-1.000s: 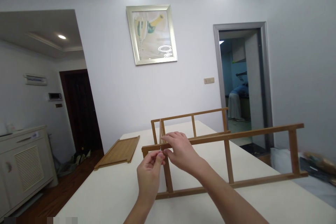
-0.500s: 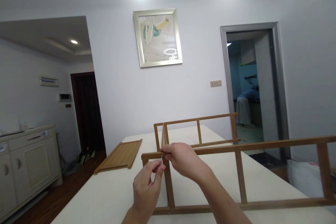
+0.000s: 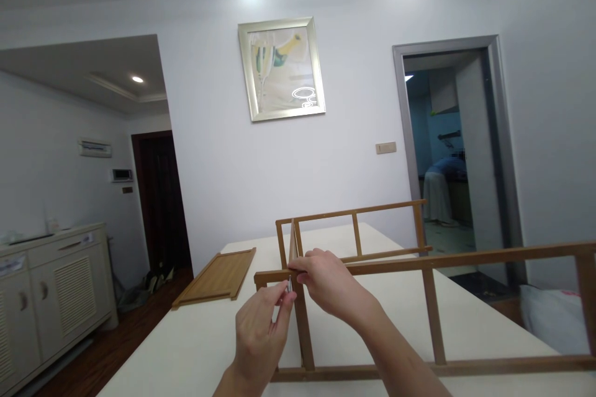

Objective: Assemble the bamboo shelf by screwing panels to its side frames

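Observation:
A bamboo rack frame [image 3: 433, 313] stands on its side on the white table [image 3: 205, 341], with a second frame [image 3: 356, 232] behind it and a thin panel between them. My right hand [image 3: 328, 282] is closed on the near frame's top rail at its left corner. My left hand [image 3: 261, 332] is just below that corner, its fingers pinched on a small metal screw [image 3: 289, 284] held up against the rail.
A flat bamboo board [image 3: 216, 276] lies at the table's far left edge. A white cabinet [image 3: 44, 288] stands on the left by a dark doorway. On the right an open doorway shows a person bent over in a kitchen. A white bag [image 3: 554, 322] lies beside the table.
My view has drifted left and slightly up. My left hand has brought the screw a little higher, closer to the rail corner. My right hand keeps its hold on the rail.

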The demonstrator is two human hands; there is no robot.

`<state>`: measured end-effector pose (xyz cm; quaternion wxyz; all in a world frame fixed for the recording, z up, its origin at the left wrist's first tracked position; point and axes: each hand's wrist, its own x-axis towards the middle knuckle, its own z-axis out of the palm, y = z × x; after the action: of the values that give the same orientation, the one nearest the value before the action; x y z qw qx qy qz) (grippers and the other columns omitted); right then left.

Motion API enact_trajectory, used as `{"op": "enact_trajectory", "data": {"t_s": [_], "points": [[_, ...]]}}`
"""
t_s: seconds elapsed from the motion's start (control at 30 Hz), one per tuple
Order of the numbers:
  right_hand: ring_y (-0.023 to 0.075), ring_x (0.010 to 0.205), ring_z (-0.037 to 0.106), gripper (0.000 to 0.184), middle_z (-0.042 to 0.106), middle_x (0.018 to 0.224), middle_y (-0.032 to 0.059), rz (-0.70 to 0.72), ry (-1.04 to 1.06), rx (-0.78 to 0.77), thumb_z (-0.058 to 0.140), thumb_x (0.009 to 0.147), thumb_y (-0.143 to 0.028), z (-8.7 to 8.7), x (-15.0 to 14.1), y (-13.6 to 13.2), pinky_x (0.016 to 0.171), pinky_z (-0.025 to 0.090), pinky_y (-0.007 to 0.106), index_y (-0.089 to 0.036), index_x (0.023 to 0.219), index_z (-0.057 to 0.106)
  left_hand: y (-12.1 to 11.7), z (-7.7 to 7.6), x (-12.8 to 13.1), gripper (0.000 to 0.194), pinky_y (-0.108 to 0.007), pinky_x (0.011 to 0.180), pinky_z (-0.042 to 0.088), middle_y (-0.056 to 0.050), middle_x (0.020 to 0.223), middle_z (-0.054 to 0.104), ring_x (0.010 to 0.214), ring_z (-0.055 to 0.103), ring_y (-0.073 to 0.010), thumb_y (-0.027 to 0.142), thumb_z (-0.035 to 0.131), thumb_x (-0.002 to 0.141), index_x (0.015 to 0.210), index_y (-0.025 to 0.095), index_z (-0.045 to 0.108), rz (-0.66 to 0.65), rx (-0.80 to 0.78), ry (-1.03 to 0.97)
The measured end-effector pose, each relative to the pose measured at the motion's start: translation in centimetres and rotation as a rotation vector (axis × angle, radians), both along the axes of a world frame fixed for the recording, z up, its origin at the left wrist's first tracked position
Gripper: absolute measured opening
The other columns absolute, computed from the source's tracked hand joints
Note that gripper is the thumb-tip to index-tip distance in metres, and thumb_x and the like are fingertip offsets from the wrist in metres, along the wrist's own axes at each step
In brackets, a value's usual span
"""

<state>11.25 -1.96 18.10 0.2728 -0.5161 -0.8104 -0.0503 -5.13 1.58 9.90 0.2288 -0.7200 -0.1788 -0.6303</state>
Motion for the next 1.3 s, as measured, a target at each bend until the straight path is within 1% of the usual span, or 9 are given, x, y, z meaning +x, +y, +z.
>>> {"op": "enact_trajectory", "data": {"t_s": [0.17,0.3,0.43,0.6,0.77,0.9,1.03,1.17,1.3], "points": [[0.0163,0.078,0.055,0.024,0.062,0.069,0.0002,0.095,0.022,0.006,0.050,0.080,-0.005,0.1,0.7,0.0,0.066,0.032,0.025,-0.021,0.071,0.065,-0.6,0.0,0.2,0.024,-0.025,0.066,0.055,-0.005,0.081,0.074,0.069,0.070,-0.0151,0.012,0.068,0.083,0.106,0.017,0.063,-0.006,0.023,0.003],[0.0170,0.087,0.059,0.028,0.069,0.081,0.0007,0.167,0.099,-0.012,0.054,0.078,-0.007,0.2,1.3,0.3,0.073,0.038,0.025,-0.023,0.091,0.073,-1.0,0.0,0.3,0.023,-0.025,0.065,0.056,-0.005,0.082,0.075,0.069,0.071,-0.0160,0.013,0.068,0.082,0.104,0.017,0.064,0.002,0.029,-0.010],[0.0172,0.088,0.061,0.034,0.071,0.091,0.0027,0.142,0.152,-0.031,0.057,0.077,-0.011,-0.1,1.6,0.6,0.077,0.041,0.025,-0.024,0.104,0.073,-1.1,-0.1,0.7,0.021,-0.025,0.065,0.056,-0.005,0.080,0.075,0.068,0.071,-0.0159,0.014,0.068,0.082,0.102,0.017,0.064,0.035,0.035,-0.031],[0.0185,0.093,0.061,0.029,0.072,0.089,0.0036,0.147,0.133,-0.017,0.056,0.078,-0.011,-0.3,1.6,0.5,0.078,0.043,0.026,-0.022,0.100,0.073,-1.4,-0.2,1.1,0.020,-0.024,0.066,0.056,-0.005,0.079,0.075,0.069,0.071,-0.0158,0.013,0.067,0.083,0.102,0.016,0.063,0.048,0.033,-0.022],[0.0185,0.092,0.060,0.027,0.072,0.090,0.0033,0.155,0.125,-0.014,0.054,0.080,-0.011,-0.2,1.6,0.2,0.075,0.043,0.025,-0.021,0.095,0.074,-1.6,-0.1,0.9,0.032,-0.025,0.068,0.055,-0.006,0.081,0.073,0.071,0.069,-0.0160,0.005,0.066,0.081,0.110,0.016,0.063,0.000,0.077,0.050],[0.0197,0.096,0.058,0.029,0.072,0.095,0.0039,0.137,0.115,-0.014,0.053,0.081,-0.011,-0.1,1.6,0.0,0.075,0.042,0.026,-0.022,0.098,0.073,-1.3,-0.2,0.5,0.042,-0.026,0.063,0.053,-0.007,0.079,0.069,0.071,0.066,-0.0161,-0.001,0.059,0.081,0.118,0.018,0.061,-0.011,0.099,0.155],[0.0196,0.095,0.058,0.028,0.072,0.090,0.0031,0.136,0.094,-0.016,0.052,0.082,-0.011,-0.1,1.6,0.0,0.074,0.041,0.026,-0.023,0.094,0.074,-1.1,-0.4,0.4,0.037,-0.026,0.061,0.051,-0.009,0.079,0.066,0.072,0.064,-0.0173,-0.003,0.056,0.080,0.111,0.016,0.064,-0.001,0.135,0.185],[0.0192,0.094,0.057,0.028,0.071,0.088,0.0030,0.135,0.110,-0.013,0.052,0.081,-0.011,-0.2,1.6,0.1,0.074,0.040,0.026,-0.023,0.094,0.073,-1.2,-0.6,0.8,0.028,-0.027,0.067,0.053,-0.010,0.085,0.065,0.077,0.065,-0.0182,0.001,0.059,0.081,0.106,0.014,0.063,-0.031,0.049,0.169],[0.0188,0.089,0.056,0.027,0.070,0.084,0.0030,0.137,0.115,0.002,0.052,0.081,-0.011,-0.3,1.6,0.2,0.073,0.040,0.026,-0.023,0.093,0.074,-1.4,-0.6,1.3,0.024,-0.025,0.067,0.053,-0.006,0.083,0.064,0.074,0.064,-0.0158,0.005,0.064,0.081,0.102,0.016,0.062,-0.064,-0.014,0.118]]}}
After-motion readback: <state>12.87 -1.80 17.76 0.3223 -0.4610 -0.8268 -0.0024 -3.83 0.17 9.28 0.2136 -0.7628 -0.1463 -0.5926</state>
